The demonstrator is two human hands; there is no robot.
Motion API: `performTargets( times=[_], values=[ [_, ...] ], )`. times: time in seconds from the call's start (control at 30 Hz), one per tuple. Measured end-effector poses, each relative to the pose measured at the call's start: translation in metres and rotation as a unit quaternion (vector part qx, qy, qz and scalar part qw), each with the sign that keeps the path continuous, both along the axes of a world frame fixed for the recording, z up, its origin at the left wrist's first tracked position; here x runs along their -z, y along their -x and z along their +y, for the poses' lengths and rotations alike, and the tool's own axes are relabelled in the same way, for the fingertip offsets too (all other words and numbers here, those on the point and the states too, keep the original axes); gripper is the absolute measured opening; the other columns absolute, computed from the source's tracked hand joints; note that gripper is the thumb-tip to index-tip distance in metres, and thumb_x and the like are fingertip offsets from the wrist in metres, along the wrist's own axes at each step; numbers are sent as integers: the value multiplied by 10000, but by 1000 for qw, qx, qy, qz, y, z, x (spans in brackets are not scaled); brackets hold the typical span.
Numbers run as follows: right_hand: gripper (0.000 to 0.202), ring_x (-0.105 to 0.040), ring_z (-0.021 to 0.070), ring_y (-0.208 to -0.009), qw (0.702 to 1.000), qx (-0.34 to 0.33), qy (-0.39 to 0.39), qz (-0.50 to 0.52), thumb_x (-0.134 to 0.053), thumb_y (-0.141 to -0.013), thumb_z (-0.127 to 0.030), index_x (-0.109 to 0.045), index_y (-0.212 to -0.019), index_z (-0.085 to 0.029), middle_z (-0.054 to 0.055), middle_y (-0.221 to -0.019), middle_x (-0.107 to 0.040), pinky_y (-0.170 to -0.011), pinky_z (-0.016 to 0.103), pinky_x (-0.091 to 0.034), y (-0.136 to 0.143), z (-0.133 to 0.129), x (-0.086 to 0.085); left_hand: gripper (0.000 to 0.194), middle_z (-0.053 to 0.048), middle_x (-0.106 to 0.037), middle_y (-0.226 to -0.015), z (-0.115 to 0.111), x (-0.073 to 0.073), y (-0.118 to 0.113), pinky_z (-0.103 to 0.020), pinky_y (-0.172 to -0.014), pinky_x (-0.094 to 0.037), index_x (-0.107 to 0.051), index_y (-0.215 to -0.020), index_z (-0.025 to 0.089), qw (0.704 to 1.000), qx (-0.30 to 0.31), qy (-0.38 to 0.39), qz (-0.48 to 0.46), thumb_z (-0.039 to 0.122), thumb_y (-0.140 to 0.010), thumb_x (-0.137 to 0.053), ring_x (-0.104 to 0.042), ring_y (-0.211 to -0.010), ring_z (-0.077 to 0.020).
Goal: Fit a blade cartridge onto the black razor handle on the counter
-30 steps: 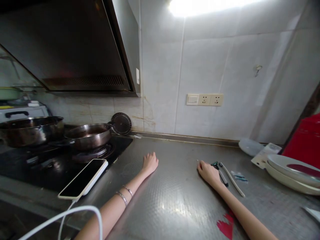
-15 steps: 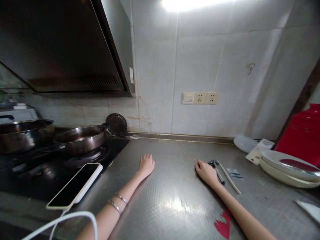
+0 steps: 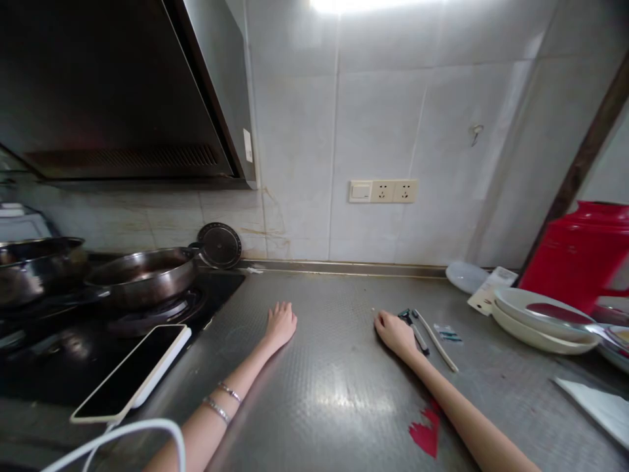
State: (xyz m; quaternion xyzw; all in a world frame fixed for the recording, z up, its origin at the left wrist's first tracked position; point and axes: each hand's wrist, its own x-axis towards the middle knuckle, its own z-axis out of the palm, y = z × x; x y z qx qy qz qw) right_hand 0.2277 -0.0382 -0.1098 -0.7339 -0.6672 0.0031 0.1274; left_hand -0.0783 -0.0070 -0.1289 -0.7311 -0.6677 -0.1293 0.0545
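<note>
My left hand (image 3: 282, 326) lies palm down on the steel counter (image 3: 334, 367), its fingers stretched forward and nothing in them. Further right, my right hand (image 3: 396, 333) rests on the counter with its fingers curled under in a loose fist; no held thing shows. Just beyond its outer side lies a razor (image 3: 420, 340) with a dark teal head, partly hidden by the hand. Beside the razor is a thin pale stick, perhaps a toothbrush (image 3: 437, 342). A small clear packet with teal strips (image 3: 448, 334) lies to the right. Torn red paper (image 3: 426, 432) sits near my right forearm.
At left, a phone (image 3: 132, 372) with a white cable (image 3: 128, 426) overlaps the stove edge. Pans (image 3: 152, 282) stand on the black stove (image 3: 44, 367) under the range hood (image 3: 122, 85). Stacked dishes (image 3: 521, 328) and a red jug (image 3: 574, 255) are at right.
The view has turned slightly right, so everything sits further left in the picture. Both hands stay in place on the counter.
</note>
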Motion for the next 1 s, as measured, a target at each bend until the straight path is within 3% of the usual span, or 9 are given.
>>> performTargets(
  times=[0.13,0.27,0.37,0.43,0.53,0.87,1.0],
  values=[
    [286,-615,185,-794,1000,-11,-11,9,-326,-879,-316,-574,-817,-186,80,-888,-659,-563,222,-338,-6,0,-8,409,-172,-460,-1304,-1,-1,-1,-475,-979,-301,-466,-1210,108,1000,0,-10,2,250,-863,-301,-369,-1240,-300],
    [280,-600,171,-729,999,1,-39,23,-350,-859,-328,-580,-790,-184,74,-797,-659,-546,213,-319,-33,3,-25,417,-186,-462,-1297,-1,-1,-1,-480,-974,-305,-466,-1212,97,1000,9,-17,5,248,-865,-291,-372,-1237,-303],
    [276,-609,184,-728,1000,1,8,16,-396,-832,-333,-598,-751,-165,95,-771,-668,-560,216,-339,-62,4,-35,413,-186,-462,-1296,-1,-1,-2,-488,-973,-300,-471,-1212,110,1000,7,-19,12,244,-864,-293,-376,-1233,-300],
    [267,-613,186,-642,998,-9,61,13,-465,-795,-336,-600,-655,-153,96,-639,-656,-546,222,-350,-79,2,-39,409,-180,-462,-1298,-1,-1,-3,-491,-972,-298,-473,-1211,119,1000,2,-15,13,246,-863,-302,-374,-1234,-301],
    [263,-612,195,-574,994,-13,112,9,-527,-758,-331,-596,-588,-143,101,-554,-635,-522,233,-361,-95,-3,-37,406,-173,-464,-1297,-1,-1,-3,-487,-970,-300,-470,-1211,120,1000,1,-12,10,248,-862,-308,-368,-1237,-300],
    [243,-634,279,-848,983,-1,179,-38,-476,-760,-295,-651,-817,-137,172,-906,-669,-644,311,-425,-101,-3,-15,391,-177,-498,-1252,-4,-4,-5,-454,-960,-318,-470,-1186,99,1000,2,-22,-2,233,-852,-317,-404,-1204,-290],
    [257,-630,291,-867,982,0,183,-49,-463,-751,-282,-652,-840,-134,177,-929,-666,-646,320,-423,-102,-2,-13,385,-185,-513,-1222,-5,-5,-5,-453,-945,-328,-471,-1173,86,1000,3,-29,-3,219,-848,-315,-422,-1182,-293]
  ],
)
